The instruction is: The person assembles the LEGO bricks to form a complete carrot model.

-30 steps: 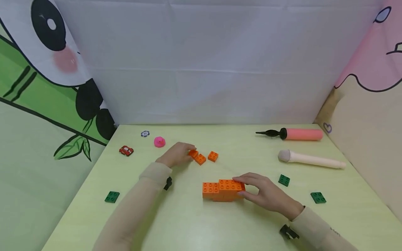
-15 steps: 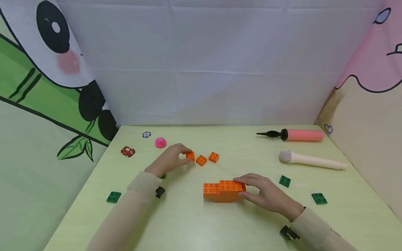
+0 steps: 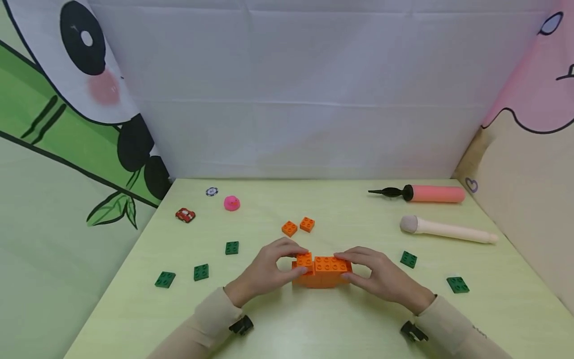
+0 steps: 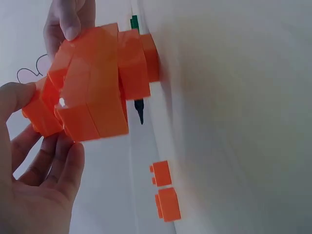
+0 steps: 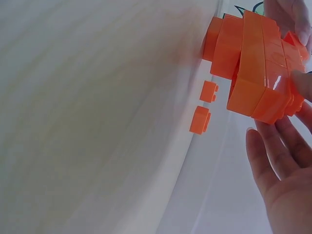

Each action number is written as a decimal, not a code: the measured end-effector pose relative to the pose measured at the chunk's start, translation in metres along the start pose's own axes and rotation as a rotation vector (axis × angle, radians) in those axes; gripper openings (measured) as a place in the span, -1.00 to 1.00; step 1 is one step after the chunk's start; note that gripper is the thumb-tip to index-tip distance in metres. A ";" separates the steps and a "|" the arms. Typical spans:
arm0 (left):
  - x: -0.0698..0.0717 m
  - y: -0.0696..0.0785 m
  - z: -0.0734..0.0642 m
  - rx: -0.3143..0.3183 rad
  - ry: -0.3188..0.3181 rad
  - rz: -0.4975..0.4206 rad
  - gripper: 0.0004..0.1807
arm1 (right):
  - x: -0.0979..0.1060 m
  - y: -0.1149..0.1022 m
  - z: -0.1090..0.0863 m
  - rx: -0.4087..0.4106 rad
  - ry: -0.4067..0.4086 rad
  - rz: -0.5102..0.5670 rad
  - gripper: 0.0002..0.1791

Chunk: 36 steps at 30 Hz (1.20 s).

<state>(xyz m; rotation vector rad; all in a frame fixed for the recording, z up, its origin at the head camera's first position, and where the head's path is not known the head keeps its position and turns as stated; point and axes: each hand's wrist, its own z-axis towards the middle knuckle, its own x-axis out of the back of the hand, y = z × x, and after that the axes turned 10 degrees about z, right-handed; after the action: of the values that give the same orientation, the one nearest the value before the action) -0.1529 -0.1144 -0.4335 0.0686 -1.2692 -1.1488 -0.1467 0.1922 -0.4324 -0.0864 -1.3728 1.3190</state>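
Note:
My left hand (image 3: 268,270) pinches a small orange toy brick (image 3: 304,259) between thumb and fingers. That brick sits at the left end of a stepped orange block assembly (image 3: 324,280), on its upper side. In the left wrist view the small brick (image 4: 41,116) looks slightly tilted against the studs. My right hand (image 3: 381,276) grips the assembly's right end, thumb in front and fingertips along the top. From the right wrist the assembly (image 5: 261,63) shows several stacked layers. Two loose orange bricks, a left one (image 3: 289,228) and a right one (image 3: 307,224), lie just behind.
Green bricks lie left (image 3: 201,272) and right (image 3: 408,259) of my hands. At the back left are a red toy car (image 3: 185,215), a pink duck (image 3: 231,203) and a poker chip (image 3: 212,191). A pink pump (image 3: 437,194) and a toy microphone (image 3: 448,230) lie right.
My left hand has picked up one orange brick from the group behind and brought it right and nearer, onto the assembly's left end. The right hand has kept its grip in place.

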 end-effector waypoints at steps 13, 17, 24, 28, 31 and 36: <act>-0.005 0.003 0.000 0.034 -0.074 0.066 -0.63 | -0.003 0.000 0.000 0.005 0.026 0.009 -0.54; -0.003 0.002 0.000 0.072 -0.096 0.053 -0.62 | -0.003 0.000 0.000 0.016 0.029 0.008 -0.54; 0.001 0.003 0.002 0.051 -0.104 0.053 -0.62 | -0.002 0.000 0.002 0.017 0.020 0.025 -0.55; 0.002 0.004 0.003 0.027 -0.109 0.065 -0.62 | -0.001 0.001 0.002 0.011 0.024 0.034 -0.56; 0.002 0.004 0.003 0.026 -0.119 0.071 -0.61 | -0.001 0.002 0.001 0.014 0.026 0.040 -0.56; 0.001 0.003 0.003 0.034 -0.124 0.080 -0.61 | -0.003 0.004 0.001 0.014 0.024 0.052 -0.56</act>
<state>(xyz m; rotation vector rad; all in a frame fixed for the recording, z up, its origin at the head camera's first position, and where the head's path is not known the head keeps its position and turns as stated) -0.1534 -0.1122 -0.4293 -0.0283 -1.3891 -1.0764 -0.1490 0.1909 -0.4364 -0.1282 -1.3487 1.3668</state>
